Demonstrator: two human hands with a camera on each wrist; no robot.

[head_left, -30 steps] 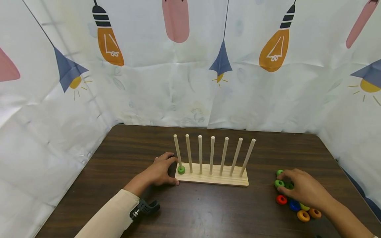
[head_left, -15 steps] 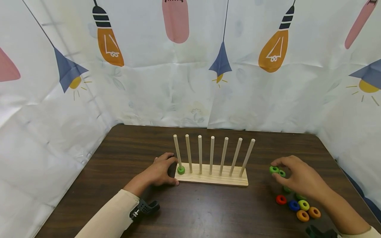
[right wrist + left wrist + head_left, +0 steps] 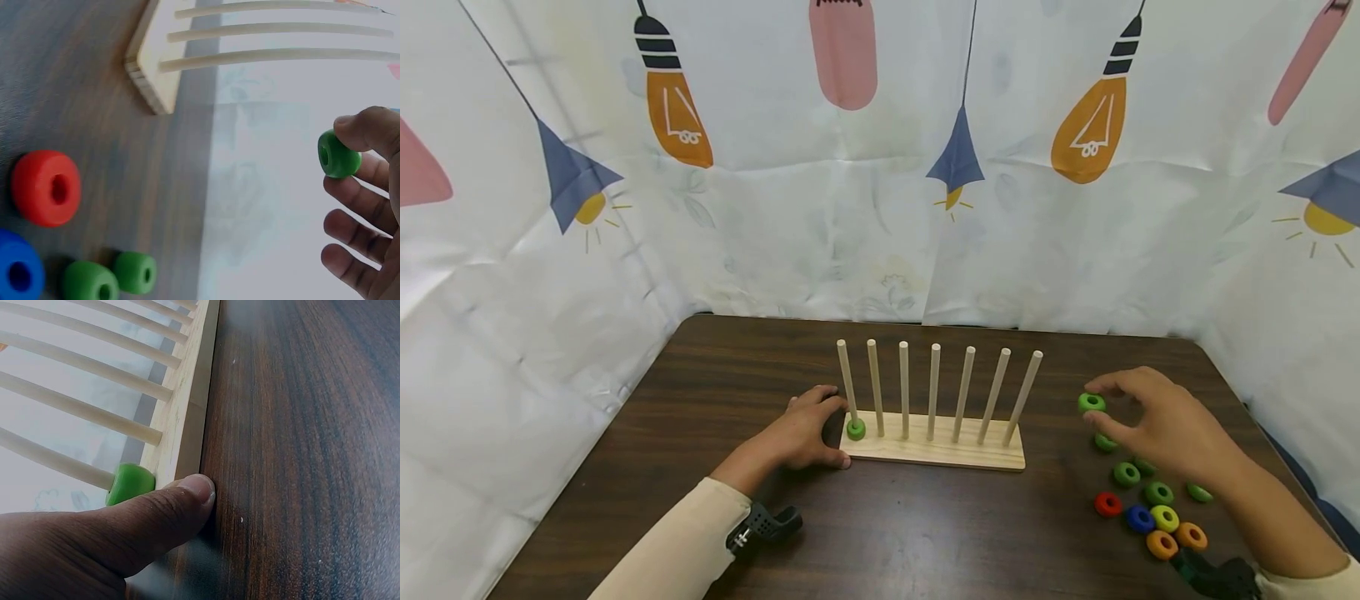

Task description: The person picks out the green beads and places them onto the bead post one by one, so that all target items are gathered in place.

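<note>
A wooden peg board [image 3: 917, 448] with a row of several upright pegs stands mid-table. One green ring [image 3: 856, 429] sits at the bottom of its leftmost peg. My left hand [image 3: 808, 429] holds the board's left end; in the left wrist view its thumb [image 3: 187, 494] presses the front edge, while its other fingers are out of that view. Off to the right, my right hand [image 3: 1180, 433] pinches another green ring [image 3: 340, 156] between thumb and fingers, raised above the table. The ring's hole shows in the right wrist view.
Below my right hand lie several loose green rings [image 3: 1126, 475], a red ring [image 3: 1108, 504], a blue ring [image 3: 1140, 520], a yellow-green ring [image 3: 1165, 518] and two orange rings [image 3: 1191, 536]. A patterned white curtain [image 3: 880, 233] hangs behind the dark table [image 3: 925, 533].
My right hand has picked a green ring from the pile and lifted it up and away from the others, uncovering more green rings. The left hand and board have stayed put.
</note>
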